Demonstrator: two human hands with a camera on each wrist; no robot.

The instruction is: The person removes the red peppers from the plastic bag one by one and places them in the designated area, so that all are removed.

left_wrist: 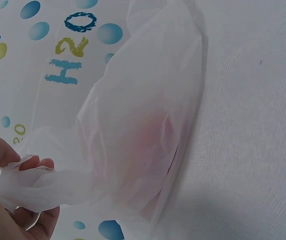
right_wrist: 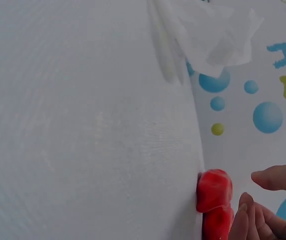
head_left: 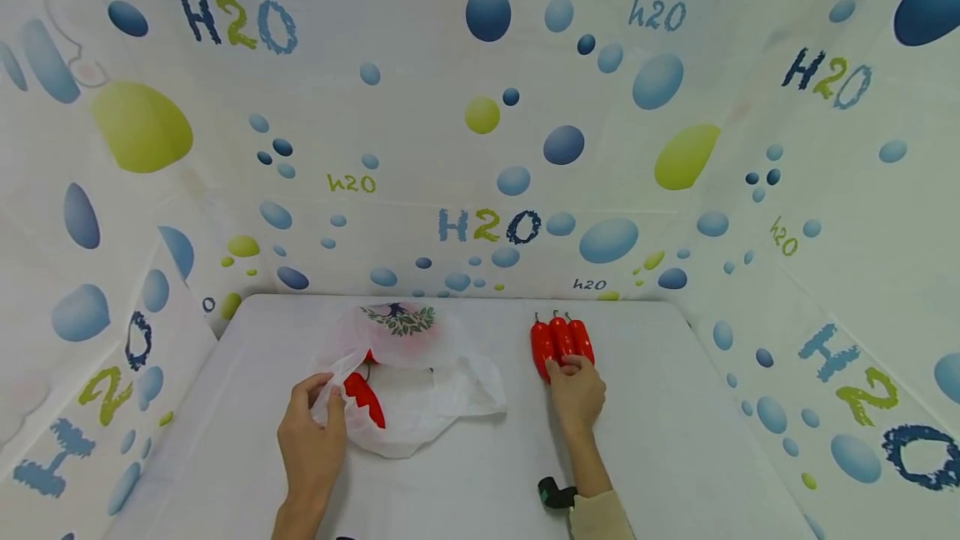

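Note:
A thin white plastic bag (head_left: 405, 437) with a tree print lies on the left half of the table, its mouth spread toward me. Inside it a red chili pepper (head_left: 365, 401) shows, and more red shows through the film. My left hand (head_left: 311, 440) pinches the bag's left edge between thumb and fingers; in the left wrist view the bag (left_wrist: 148, 75) is bunched in that grip. Three red peppers (head_left: 562, 338) lie side by side to the right, stems away from me. My right hand (head_left: 577, 398) hovers at their near ends, its thumb and fingers (right_wrist: 278, 177) apart with nothing between them.
The white table (head_left: 480, 490) meets a patterned curtain (head_left: 420, 123) at its back edge, with more of the same curtain at both sides. A small black device (head_left: 557, 493) sits at the right wrist, beside a beige sleeve (head_left: 600, 517).

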